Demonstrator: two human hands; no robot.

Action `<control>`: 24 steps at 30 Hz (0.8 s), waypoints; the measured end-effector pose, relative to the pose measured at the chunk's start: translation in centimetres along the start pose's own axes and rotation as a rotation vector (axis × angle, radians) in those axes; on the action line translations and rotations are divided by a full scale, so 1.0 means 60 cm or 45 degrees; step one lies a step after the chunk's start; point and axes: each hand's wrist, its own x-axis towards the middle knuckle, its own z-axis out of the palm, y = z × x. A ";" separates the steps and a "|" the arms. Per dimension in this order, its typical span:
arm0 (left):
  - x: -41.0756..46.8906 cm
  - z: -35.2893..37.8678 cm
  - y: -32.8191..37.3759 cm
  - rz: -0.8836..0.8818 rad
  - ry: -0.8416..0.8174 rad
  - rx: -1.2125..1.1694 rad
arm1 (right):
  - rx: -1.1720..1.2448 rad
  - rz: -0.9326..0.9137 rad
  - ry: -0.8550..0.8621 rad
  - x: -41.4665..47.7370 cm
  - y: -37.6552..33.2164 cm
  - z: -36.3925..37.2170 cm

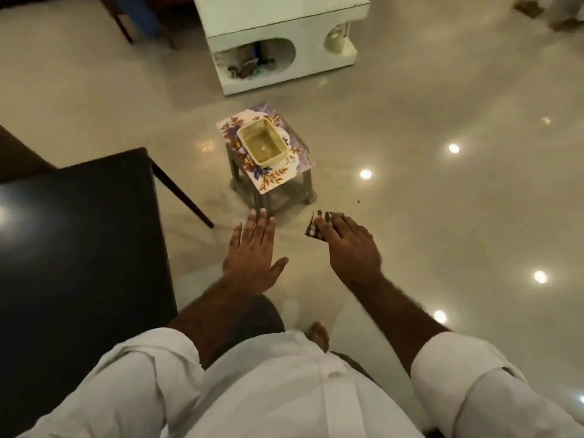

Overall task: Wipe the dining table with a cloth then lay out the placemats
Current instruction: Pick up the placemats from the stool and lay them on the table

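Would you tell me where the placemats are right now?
In the head view the floral placemats lie stacked on a small stool on the floor, centre frame, under a cream basket, ahead of both hands and right of the dark table.

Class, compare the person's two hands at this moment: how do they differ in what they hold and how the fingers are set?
1. The right hand holds a checked cloth; the left hand holds nothing.
2. The left hand is flat with fingers straight and thumb spread; the right hand's fingers curl over the cloth.
3. The left hand is nearer the dark table; the right hand is farther from it.
Both reach forward, palms down, towards the small stool.
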 end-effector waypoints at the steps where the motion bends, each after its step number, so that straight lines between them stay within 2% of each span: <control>1: 0.015 -0.003 -0.006 -0.033 0.009 -0.015 | -0.005 -0.026 -0.012 0.023 0.003 0.002; 7: 0.166 -0.027 -0.072 -0.156 0.014 -0.147 | -0.055 -0.230 -0.074 0.225 0.017 0.044; 12: 0.298 -0.052 -0.139 -0.192 -0.065 -0.281 | -0.029 -0.278 -0.165 0.380 -0.006 0.061; 19: 0.462 -0.107 -0.205 -0.008 -0.049 -0.588 | 0.023 -0.450 -0.127 0.572 -0.026 0.063; 24: 0.554 -0.114 -0.225 -0.087 0.173 -1.079 | 0.176 -0.380 -0.557 0.685 -0.019 0.054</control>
